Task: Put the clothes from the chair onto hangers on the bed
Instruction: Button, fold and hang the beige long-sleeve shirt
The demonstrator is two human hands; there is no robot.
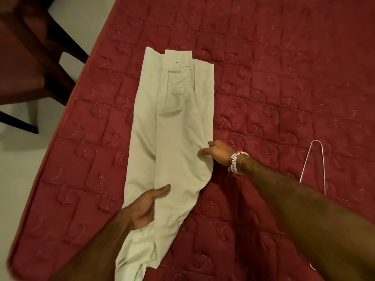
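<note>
A pair of pale beige trousers [174, 118] lies lengthwise on the red quilted bed [284, 67], waistband at the far end, legs folded together and running toward me. My left hand [146, 207] grips the trousers' left fold low down, thumb on top. My right hand [218, 152], with a bead bracelet on the wrist, pinches the trousers' right edge near the middle. A thin wire hanger [313, 165] lies on the bed to the right, partly hidden behind my right forearm.
A dark wooden chair [30, 63] with a reddish seat stands at the upper left, off the bed's left edge. Pale floor [18, 169] shows beside the bed's left edge.
</note>
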